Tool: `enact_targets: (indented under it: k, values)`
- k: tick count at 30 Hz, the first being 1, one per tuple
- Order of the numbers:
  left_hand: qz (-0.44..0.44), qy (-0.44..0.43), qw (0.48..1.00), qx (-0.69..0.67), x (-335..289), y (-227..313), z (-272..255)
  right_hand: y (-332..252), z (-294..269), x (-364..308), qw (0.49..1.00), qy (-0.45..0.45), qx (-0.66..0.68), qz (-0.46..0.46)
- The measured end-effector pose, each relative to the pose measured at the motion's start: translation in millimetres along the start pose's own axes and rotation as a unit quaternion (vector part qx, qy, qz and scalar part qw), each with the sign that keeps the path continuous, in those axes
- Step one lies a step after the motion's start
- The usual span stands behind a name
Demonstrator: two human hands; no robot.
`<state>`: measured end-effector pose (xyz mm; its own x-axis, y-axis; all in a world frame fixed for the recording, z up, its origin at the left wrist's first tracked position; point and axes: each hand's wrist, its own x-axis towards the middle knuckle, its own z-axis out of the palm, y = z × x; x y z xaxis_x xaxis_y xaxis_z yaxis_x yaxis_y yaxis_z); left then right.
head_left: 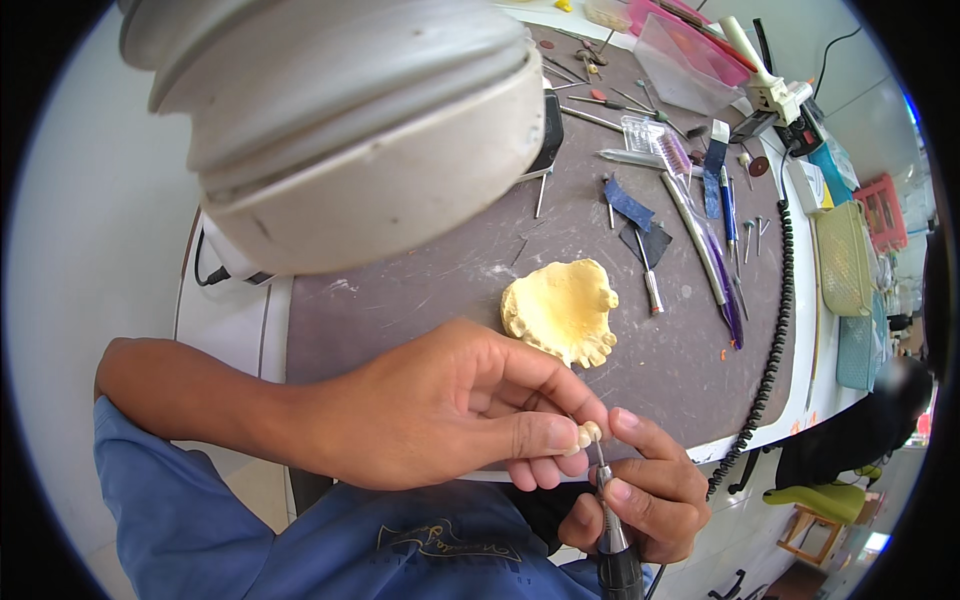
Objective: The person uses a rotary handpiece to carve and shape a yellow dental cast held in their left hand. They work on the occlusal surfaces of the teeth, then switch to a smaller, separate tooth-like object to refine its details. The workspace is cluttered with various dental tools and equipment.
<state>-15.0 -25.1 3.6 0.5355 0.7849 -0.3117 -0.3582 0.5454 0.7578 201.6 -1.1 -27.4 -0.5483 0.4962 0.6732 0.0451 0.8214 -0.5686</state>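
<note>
Between the thumb and fingers of my left hand (450, 410) I pinch a small cream-coloured dental bridge (588, 435) shaped like a few joined teeth. My right hand (650, 495) grips a rotary handpiece (613, 535) with a metal nose and black body. The thin bur in its tip points up and meets the teeth, or nearly so; contact is too small to tell. Just beyond my hands, a yellow plaster dental model (560, 310) lies on the brown work mat (400, 310), its tooth row facing right.
A large whitish ribbed hose hood (370, 150) hangs over the upper left. Burs, a purple toothbrush (725, 290), a blue pen (728, 205) and blue paper strips (630, 205) lie across the mat. A coiled black cord (775, 350) runs down the right edge, beside plastic baskets (845, 260).
</note>
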Motion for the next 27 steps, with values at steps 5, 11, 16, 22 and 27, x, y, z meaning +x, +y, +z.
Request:
enact_targets:
  k: [5, 11, 16, 22, 27]
  values:
    - [0.005, 0.0, 1.0, -0.005, -1, -1, -1, -1, -2, 2, 1.0, -0.023, -0.017, 0.001]
    - [0.018, -0.006, 1.0, 0.013, 0, -3, 0, -4, -12, -2, 0.994, -0.034, 0.071, 0.073]
    - [0.011, -0.008, 1.0, 0.015, 1, 0, 1, -6, -13, 1, 0.995, -0.026, 0.065, 0.067]
    - [0.005, -0.003, 1.0, 0.009, 0, 0, 1, -4, -9, 0, 0.997, -0.027, 0.051, 0.047]
    - [0.006, -0.003, 1.0, 0.007, 0, -1, 0, -8, -2, -1, 0.998, 0.004, 0.029, 0.058]
